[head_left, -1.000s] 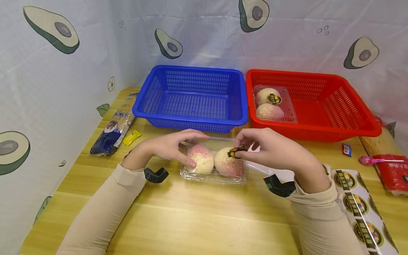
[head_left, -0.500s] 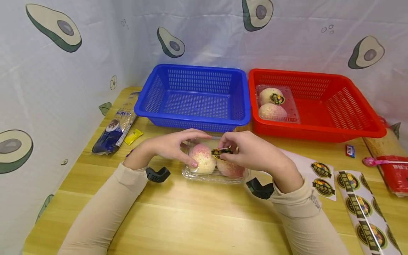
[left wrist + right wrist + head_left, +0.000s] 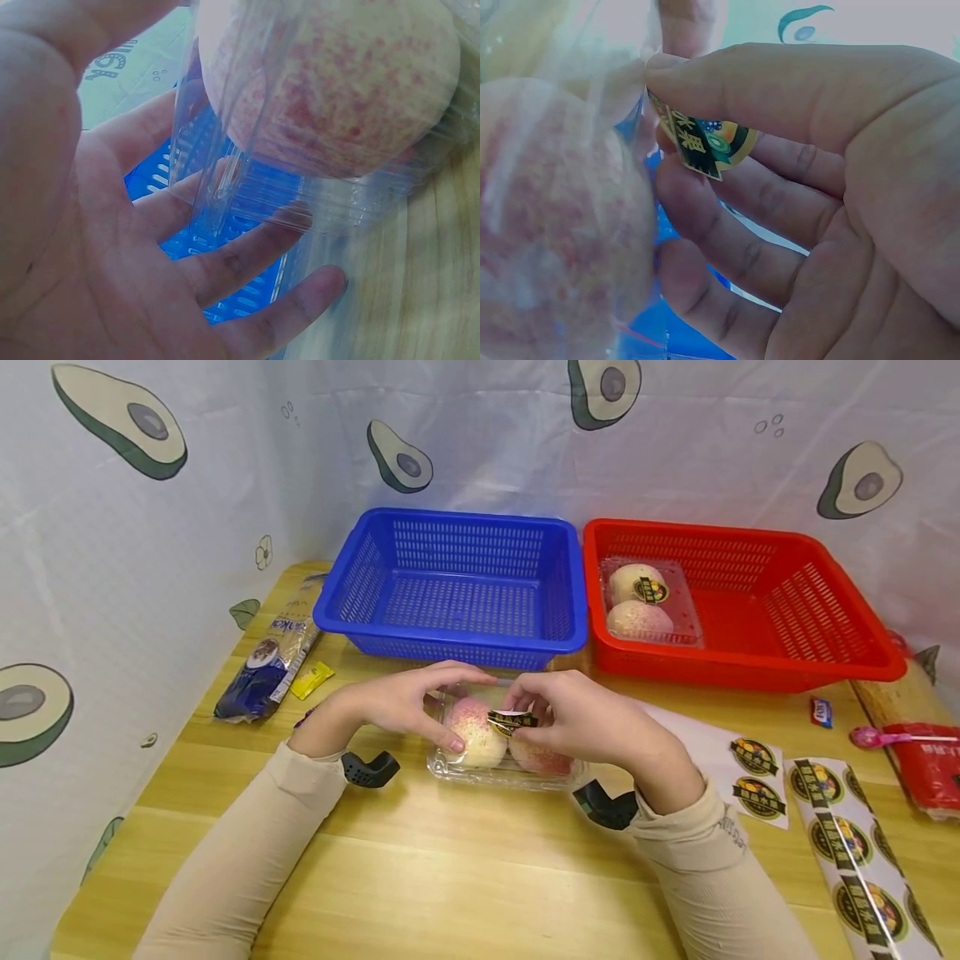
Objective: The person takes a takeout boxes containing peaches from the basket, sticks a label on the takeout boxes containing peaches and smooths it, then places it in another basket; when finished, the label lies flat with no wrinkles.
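A clear plastic box (image 3: 442, 770) with two pink-and-cream peaches (image 3: 477, 732) lies on the table before me. My left hand (image 3: 408, 703) holds its left end, thumb at the front and fingers round the far side. In the left wrist view the fingers (image 3: 247, 259) lie against the clear plastic. Just over the lid, between the peaches, my right hand (image 3: 592, 718) pinches a black-and-gold sticker (image 3: 512, 721) between thumb and fingers. The right wrist view shows the sticker (image 3: 705, 142) bent, with fruit pictures on it. Part of the right peach is hidden by the right hand.
Behind the box stand a blue basket (image 3: 450, 647) and a red basket (image 3: 750, 668), the red one with another stickered peach box (image 3: 686, 610). Sticker sheets (image 3: 847, 843) lie at right, near a lollipop (image 3: 870, 737). Packaged food (image 3: 266, 664) and a yellow packet (image 3: 311, 680) lie at left.
My right hand has moved left with the sticker, from above the right peach to the middle of the lid. The left hand has stayed on the box.
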The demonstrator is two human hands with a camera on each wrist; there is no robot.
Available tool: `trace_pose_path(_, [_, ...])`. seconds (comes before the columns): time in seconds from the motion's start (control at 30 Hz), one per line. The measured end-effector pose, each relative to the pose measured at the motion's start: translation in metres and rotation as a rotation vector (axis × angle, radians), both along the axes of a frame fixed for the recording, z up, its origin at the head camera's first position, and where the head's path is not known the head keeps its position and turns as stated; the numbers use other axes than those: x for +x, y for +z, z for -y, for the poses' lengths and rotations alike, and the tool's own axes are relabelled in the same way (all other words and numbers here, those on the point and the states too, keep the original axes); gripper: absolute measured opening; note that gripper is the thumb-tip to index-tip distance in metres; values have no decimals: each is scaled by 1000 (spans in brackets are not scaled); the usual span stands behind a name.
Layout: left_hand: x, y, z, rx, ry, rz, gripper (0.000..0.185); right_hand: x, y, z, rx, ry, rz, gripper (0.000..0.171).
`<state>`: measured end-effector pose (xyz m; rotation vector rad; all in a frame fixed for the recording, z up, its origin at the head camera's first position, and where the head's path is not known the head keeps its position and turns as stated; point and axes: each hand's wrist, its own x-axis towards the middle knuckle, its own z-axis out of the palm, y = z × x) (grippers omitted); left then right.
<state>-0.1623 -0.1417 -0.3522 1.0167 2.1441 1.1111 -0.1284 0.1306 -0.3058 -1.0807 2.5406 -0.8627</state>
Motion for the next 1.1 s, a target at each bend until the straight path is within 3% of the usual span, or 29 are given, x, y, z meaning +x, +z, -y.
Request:
trace_pose_path(0.2, [-1,0,0,-1,-9,6,86,1,1,1,65,-45,-50,27])
trace_pose_path(0.43, [-1,-1,0,-4,-9,4,84,7,9,-4,99,-72,-75,45])
trace_pose_path(0.6, [-1,-1,0,6,-7,4,84,15,17,-7,27,84,-134,29])
trace_pose_path(0.73, [-1,-1,0,16,-8,-4,85,16,16,-4,35,203,-170,17])
trace_pose_path(1.1, [0,0,0,12,-4,17,86,9,0,3,99,105,-203,19])
